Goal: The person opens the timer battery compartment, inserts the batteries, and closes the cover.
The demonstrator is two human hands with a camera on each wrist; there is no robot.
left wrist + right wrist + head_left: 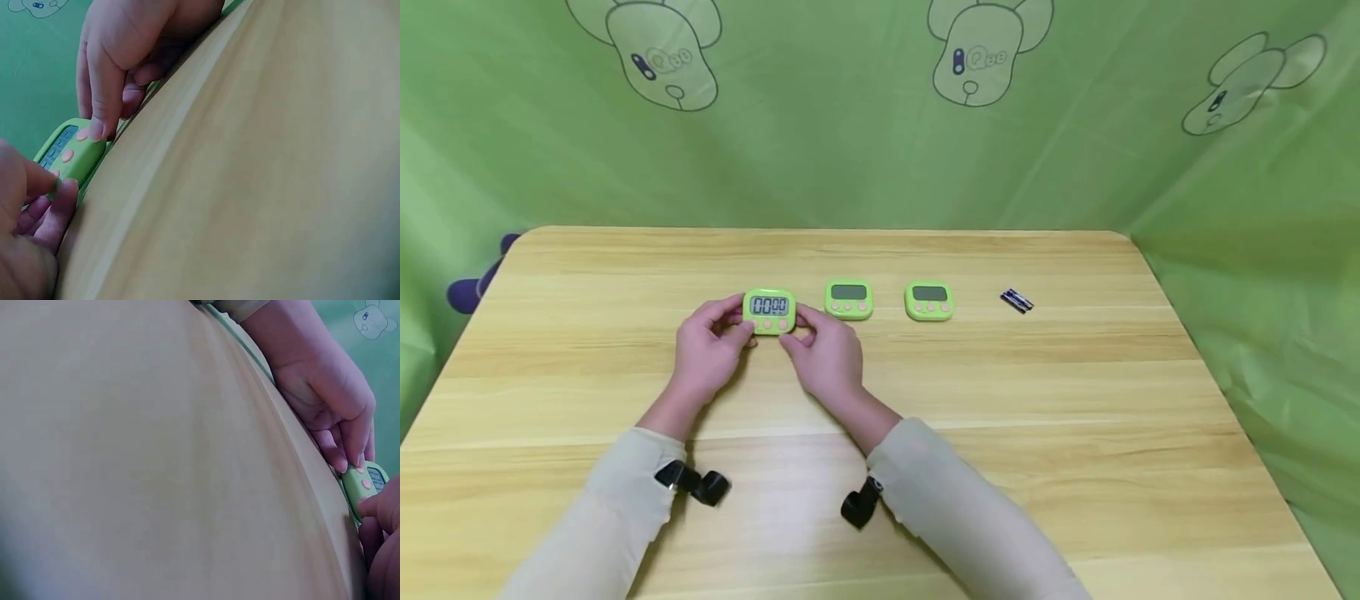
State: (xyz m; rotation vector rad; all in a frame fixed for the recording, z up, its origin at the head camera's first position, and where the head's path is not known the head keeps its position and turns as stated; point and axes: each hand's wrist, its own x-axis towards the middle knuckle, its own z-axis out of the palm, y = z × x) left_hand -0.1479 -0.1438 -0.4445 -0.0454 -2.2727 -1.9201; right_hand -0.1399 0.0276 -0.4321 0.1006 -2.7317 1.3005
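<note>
A green digital kitchen timer [769, 312] with pink buttons is held between both hands at the left of the table, its display lit with zeros. My left hand [706, 345] grips its left side, the thumb over the lower left corner by a button. From the other side my right hand [831, 350] pinches the right edge, thumb at the lower right corner. Both wrist views show fingertips on the same timer [86, 159] [356, 487], tilted up with its lower edge close over the tabletop.
Two more green timers, one in the middle [848, 300] and one further right [928, 301], lie with blank displays. Right of them is a pair of small dark batteries [1017, 301]. Behind the wooden table [1037, 467] hangs a green curtain [835, 150] with printed cartoon heads.
</note>
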